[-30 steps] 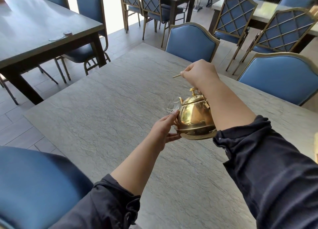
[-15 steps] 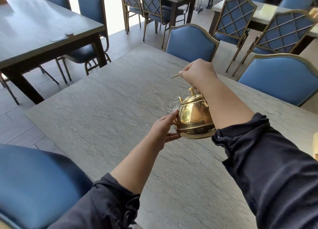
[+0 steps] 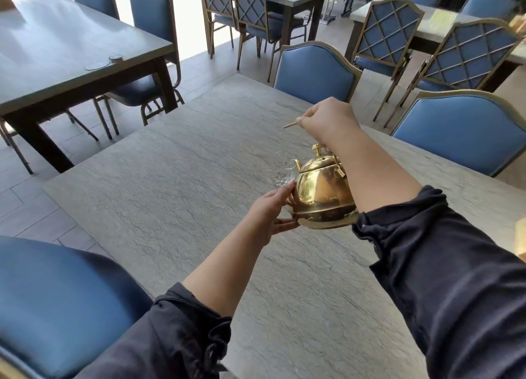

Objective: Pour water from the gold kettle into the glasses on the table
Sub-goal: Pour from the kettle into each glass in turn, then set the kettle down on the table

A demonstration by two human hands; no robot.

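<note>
Barely shifting since a second ago: holding the same tilt, spout over the rim. Steadying with the left hand (image 3: 270, 212), fingers spread open and pressing against the side and base flange of the round polished gold metal kettle (image 3: 323, 192), not wrapping it. Gripping from above with the right hand (image 3: 327, 119), fingers curled closed around the thin gold handle (image 3: 289, 125) (only its tip showing past the knuckles). Hanging clear above the grey stone-patterned table (image 3: 170, 193), tipping forward, spout sitting at the lip of the small clear faceted glass (image 3: 281, 169) just beyond. Pouring well here probably meaning tilting slowly, keeping the spout inside the rim, watching the level. Unable to tell whether water is running yet, or how full the glass is. Seeing only one glass; any others hiding behind the forearm or out of view. Crowding in further off: blue padded gold-framed chairs (image 3: 314, 72) against the far edge, then a dark wooden table (image 3: 71, 51) to the left, neither blocking the pour.
</note>
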